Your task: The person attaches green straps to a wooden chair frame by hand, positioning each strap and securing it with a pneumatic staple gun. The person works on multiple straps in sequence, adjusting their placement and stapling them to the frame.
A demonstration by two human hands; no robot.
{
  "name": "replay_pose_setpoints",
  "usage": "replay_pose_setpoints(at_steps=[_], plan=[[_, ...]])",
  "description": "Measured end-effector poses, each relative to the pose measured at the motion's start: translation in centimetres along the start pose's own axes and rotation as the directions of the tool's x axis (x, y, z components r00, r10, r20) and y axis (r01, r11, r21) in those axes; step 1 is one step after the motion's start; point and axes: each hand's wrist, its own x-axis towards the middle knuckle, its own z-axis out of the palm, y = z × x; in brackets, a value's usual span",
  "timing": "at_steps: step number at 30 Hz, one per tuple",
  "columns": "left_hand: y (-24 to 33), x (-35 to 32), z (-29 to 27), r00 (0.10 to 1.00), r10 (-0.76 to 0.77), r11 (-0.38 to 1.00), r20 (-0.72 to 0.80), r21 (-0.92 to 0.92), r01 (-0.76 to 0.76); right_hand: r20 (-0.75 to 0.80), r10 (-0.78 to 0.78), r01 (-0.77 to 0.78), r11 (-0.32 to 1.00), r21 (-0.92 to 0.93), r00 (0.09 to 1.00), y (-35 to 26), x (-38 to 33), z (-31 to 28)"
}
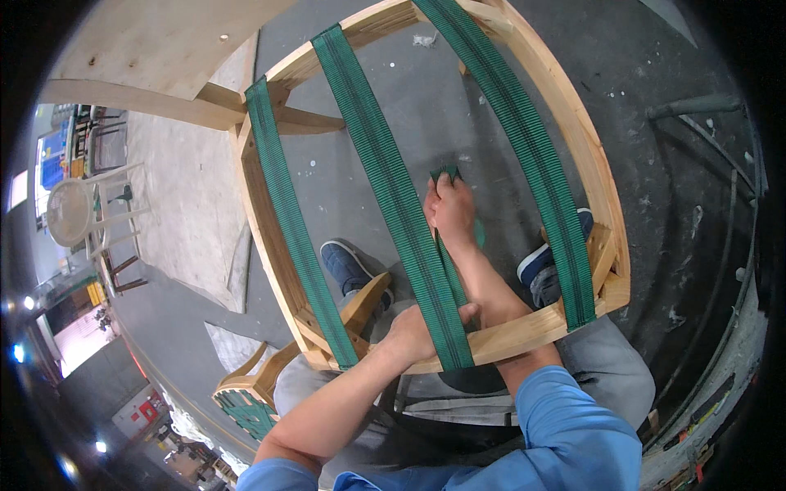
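Observation:
A curved wooden chair seat frame [602, 164] rests across my lap, with green webbing straps stretched over it. My left hand [413, 334] is at the near rail, passing beneath the middle strap [385, 176]. That strap hides most of its fingers; the thumb shows on the strap's right side, closed where a loose webbing strip [448, 274] runs down to it. My right arm reaches under the near rail and up inside the frame. There my right hand [452, 209] is closed around the strip, whose folded end sticks out past the fingers.
A pale plywood panel [155, 41] stands against the far left of the frame. Beside my left knee lies another wooden piece with green webbing [246, 409]. A white chair [82, 209] stands farther left. A grey tube [696, 106] is at the right.

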Motion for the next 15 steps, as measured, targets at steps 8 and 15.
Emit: replay_pose_setpoints(at_steps=[8, 15], plan=[[-1.3, 0.9, 0.9, 0.972, 0.220, 0.918, -0.081, -0.321, -0.235, 0.131, -0.119, 0.109, 0.991, 0.081, 0.984, -2.2, -1.9, 1.5], [-1.4, 0.5, 1.1, 0.765, 0.586, 0.774, -0.267, -0.093, -0.626, 0.306, -0.028, 0.015, 0.999, 0.045, 0.952, -2.1, -1.9, -0.3]])
